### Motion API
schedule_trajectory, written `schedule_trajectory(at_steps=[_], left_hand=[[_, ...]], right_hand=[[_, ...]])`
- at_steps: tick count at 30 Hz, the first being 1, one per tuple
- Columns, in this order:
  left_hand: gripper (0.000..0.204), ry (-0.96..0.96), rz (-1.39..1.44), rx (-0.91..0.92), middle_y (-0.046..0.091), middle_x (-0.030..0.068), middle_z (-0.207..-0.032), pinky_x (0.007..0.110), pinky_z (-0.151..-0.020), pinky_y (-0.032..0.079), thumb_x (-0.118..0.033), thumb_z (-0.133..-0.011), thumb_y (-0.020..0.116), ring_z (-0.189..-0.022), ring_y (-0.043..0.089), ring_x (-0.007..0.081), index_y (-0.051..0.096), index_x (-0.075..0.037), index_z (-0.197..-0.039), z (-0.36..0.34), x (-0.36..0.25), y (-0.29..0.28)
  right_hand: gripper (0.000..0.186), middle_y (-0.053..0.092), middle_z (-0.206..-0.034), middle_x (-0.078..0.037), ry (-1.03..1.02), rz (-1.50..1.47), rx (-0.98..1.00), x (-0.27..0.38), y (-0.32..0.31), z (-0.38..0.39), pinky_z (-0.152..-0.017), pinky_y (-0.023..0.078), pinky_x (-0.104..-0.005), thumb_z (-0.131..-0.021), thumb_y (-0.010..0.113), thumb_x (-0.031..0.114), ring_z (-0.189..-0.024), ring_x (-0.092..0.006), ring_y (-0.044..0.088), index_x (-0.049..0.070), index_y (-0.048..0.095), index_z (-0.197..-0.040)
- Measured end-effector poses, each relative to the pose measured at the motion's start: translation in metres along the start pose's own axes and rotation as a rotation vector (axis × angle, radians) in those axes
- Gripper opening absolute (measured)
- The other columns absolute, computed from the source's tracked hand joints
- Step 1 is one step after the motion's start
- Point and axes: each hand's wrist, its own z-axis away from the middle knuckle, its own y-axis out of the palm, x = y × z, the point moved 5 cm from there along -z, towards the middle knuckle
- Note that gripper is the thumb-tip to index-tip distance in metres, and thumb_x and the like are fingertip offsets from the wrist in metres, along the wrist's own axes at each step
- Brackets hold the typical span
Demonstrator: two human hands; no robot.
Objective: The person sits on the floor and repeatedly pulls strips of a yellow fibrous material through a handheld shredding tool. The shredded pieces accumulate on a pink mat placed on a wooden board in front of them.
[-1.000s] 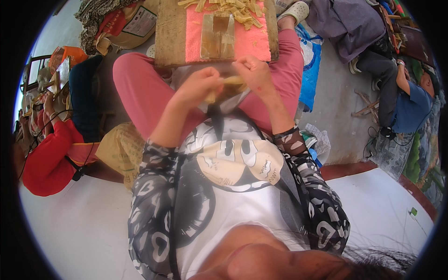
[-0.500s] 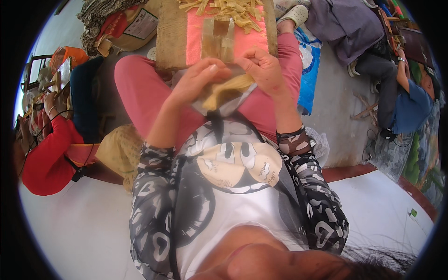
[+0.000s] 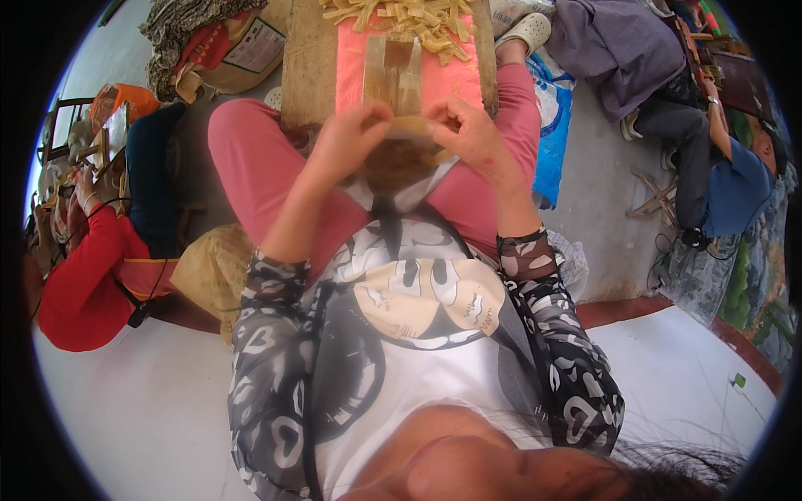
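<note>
My left hand (image 3: 352,140) and my right hand (image 3: 469,135) are raised over my lap, at the near edge of a wooden board (image 3: 305,63). Between them stretches a yellowish flat strip (image 3: 409,127), slightly blurred, pinched at one end by each hand. Just beyond my fingers, a brown, shiny, tape-covered block (image 3: 380,79) rests on a pink cloth (image 3: 351,63). Several similar tan strips (image 3: 418,21) are heaped on the cloth's far part. Below my hands, brownish pieces (image 3: 397,167) lie in a pale open bag (image 3: 418,196) between my thighs; they are blurred.
A blue and white bag (image 3: 551,138) lies right of my leg, with grey cloth (image 3: 614,54) beyond. Sacks (image 3: 238,54) stand at the far left. A yellowish sack (image 3: 213,271) is beside my left hip. People sit at the left, in red (image 3: 83,288), and right, in blue (image 3: 739,192).
A yellow strip that hung below my hands is now held stretched between them. My left hand has turned from loosely spread fingers to a pinch.
</note>
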Motion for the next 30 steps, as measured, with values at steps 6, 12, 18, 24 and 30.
schedule_trajectory(at_steps=[6,12,18,24,30], left_hand=[[0.015,0.552,-0.531,-0.3,0.06,0.0083,-0.092,0.035,-0.073,0.047,-0.002,-0.077,0.062,-0.085,0.057,0.0282,0.061,-0.004,-0.092,-0.033,-0.024,-0.015],[0.017,0.462,-0.607,-0.224,0.059,0.0088,-0.093,0.038,-0.076,0.046,-0.004,-0.075,0.062,-0.09,0.056,0.0293,0.062,-0.004,-0.092,-0.04,0.005,-0.003],[0.017,0.375,-0.476,-0.196,0.061,0.0086,-0.092,0.034,-0.078,0.047,-0.007,-0.082,0.061,-0.09,0.058,0.0261,0.062,-0.004,-0.098,-0.007,-0.026,0.003],[0.016,-0.011,0.166,-0.178,0.062,0.0009,-0.087,0.021,-0.072,0.046,-0.009,-0.088,0.061,-0.081,0.056,0.0058,0.061,0.0,-0.101,0.011,0.017,0.009],[0.028,0.239,-0.266,-0.199,0.063,0.0045,-0.093,0.028,-0.08,0.046,-0.003,-0.079,0.064,-0.091,0.058,0.0165,0.059,-0.003,-0.107,0.013,-0.006,-0.018]], right_hand=[[0.016,0.062,-0.088,-0.011,-0.339,0.286,-0.363,0.007,-0.005,-0.033,-0.067,0.049,-0.0369,-0.08,0.061,0.013,-0.078,-0.0312,0.061,0.007,0.058,-0.094],[0.011,0.059,-0.082,-0.013,-0.283,0.634,-0.35,-0.019,0.012,-0.045,-0.069,0.048,-0.0319,-0.083,0.059,0.01,-0.072,-0.0318,0.058,0.009,0.059,-0.093],[0.018,0.064,-0.086,-0.007,-0.054,-0.002,-0.17,-0.051,0.001,-0.028,-0.061,0.047,-0.0298,-0.084,0.061,0.012,-0.071,-0.0167,0.06,0.006,0.057,-0.1],[0.021,0.062,-0.081,-0.002,0.133,-0.542,0.18,-0.012,0.035,0.009,-0.055,0.042,-0.0185,-0.09,0.058,0.019,-0.064,-0.006,0.053,0.004,0.056,-0.104],[0.02,0.059,-0.066,0.001,0.326,-0.578,0.168,-0.036,0.023,0.011,-0.042,0.032,-0.0164,-0.091,0.056,0.022,-0.05,-0.0032,0.047,0.004,0.06,-0.1]])
